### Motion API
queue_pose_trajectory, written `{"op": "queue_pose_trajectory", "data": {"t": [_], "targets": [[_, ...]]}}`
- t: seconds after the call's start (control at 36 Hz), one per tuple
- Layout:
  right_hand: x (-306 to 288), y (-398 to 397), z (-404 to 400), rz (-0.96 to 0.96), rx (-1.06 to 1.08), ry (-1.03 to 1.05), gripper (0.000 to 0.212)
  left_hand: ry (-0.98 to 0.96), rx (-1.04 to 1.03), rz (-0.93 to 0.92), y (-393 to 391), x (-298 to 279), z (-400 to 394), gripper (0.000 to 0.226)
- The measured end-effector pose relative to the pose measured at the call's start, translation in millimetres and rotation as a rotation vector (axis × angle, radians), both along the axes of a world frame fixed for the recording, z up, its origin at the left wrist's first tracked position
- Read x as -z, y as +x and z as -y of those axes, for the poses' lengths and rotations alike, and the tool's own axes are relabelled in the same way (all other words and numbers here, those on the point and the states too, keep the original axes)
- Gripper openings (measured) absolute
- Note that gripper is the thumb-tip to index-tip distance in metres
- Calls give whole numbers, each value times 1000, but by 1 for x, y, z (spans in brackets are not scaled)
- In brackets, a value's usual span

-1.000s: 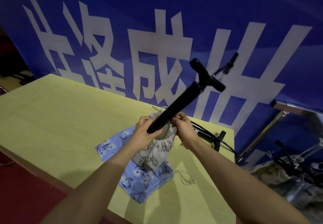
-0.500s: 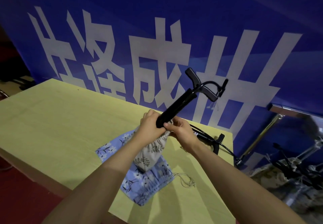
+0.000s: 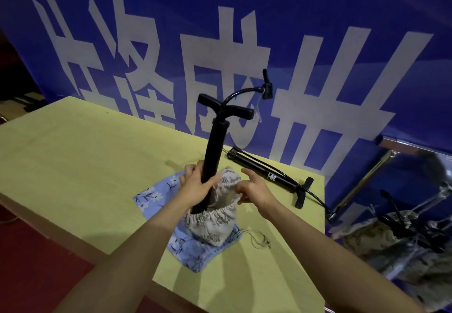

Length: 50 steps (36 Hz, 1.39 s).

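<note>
Holding: left hand (image 3: 195, 186) has its fingers (image 3: 189, 169) wrapped tight round the barrel of the black pump (image 3: 215, 146), just above the bag mouth.
Right hand: right hand (image 3: 255, 191) is at the far side of the drawstring bag (image 3: 215, 222). Its lower fingers curl onto the gathered rim and pinch it, while the index finger sticks out free. The exact pinch spot is kinda buried in the fabric folds.
Pump: almost upright, leaning a bit away from the camera, with its lower end down inside the bag. The T-handle (image 3: 225, 109) is on top, and the hose (image 3: 241, 93) arcs off to the right in front of the banner (image 3: 318, 19).
Bag: beige leaf print, mouth pulled open, standing on a blue floral cloth (image 3: 151, 196) near the front edge of the bench (image 3: 73, 161).
Hidden: the bottom of the pump is swallowed by the bag and the left wrist, so I can't tell how deep it sits. The blue cloth is half covered too, so I can't say if it's another bag or just fabric.
Cord: a thin cord (image 3: 256, 239) lies on the bench just right of the blue cloth. Which piece it belongs to, no idea.
Other stuff: a second pump (image 3: 264, 173) lies flat behind the right hand, well apart from the bag, with its hose running off the bench edge.
Off to the right: dark blurry clutter (image 3: 403, 227) beyond the bench, metal legs and patterned fabric, too smeared to make out. Both forearms are cut off by the bottom edge.
</note>
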State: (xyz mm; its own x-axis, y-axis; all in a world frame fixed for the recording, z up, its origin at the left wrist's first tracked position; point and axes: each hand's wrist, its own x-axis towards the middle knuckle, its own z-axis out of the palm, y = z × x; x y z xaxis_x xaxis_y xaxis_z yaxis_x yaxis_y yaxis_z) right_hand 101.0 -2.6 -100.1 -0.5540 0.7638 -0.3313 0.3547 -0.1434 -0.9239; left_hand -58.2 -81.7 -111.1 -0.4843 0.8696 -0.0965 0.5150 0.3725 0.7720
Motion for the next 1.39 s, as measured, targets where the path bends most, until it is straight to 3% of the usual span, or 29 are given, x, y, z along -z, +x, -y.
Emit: {"op": "queue_pose_trajectory", "data": {"t": [0.19, 0.33, 0.56, 0.61, 0.81, 0.92, 1.11, 1.28, 1.39], "targets": [[20, 1, 1, 323, -199, 106, 47, 144, 43, 268, 8, 6, 17, 35], [38, -6, 0, 451, -342, 222, 59, 197, 2, 334, 8, 3, 14, 37], [43, -21, 8, 637, -455, 627, 23, 217, -74, 398, 13, 1, 8, 43], [41, -24, 10, 694, -502, 678, 27, 222, -86, 400, 14, 0, 5, 41], [52, -20, 8, 685, -412, 539, 60, 105, -29, 273, 12, 7, 6, 56], [63, -15, 6, 675, -486, 507, 34, 103, -32, 287, 12, 15, 12, 54], [70, -17, 9, 667, -421, 469, 45, 151, -48, 271, 12, 10, 9, 46], [76, -25, 10, 668, -377, 528, 14, 161, -112, 194, 13, 12, 5, 41], [78, -23, 12, 567, -248, 590, 15, 161, -94, 130, 15, 9, 1, 44]]}}
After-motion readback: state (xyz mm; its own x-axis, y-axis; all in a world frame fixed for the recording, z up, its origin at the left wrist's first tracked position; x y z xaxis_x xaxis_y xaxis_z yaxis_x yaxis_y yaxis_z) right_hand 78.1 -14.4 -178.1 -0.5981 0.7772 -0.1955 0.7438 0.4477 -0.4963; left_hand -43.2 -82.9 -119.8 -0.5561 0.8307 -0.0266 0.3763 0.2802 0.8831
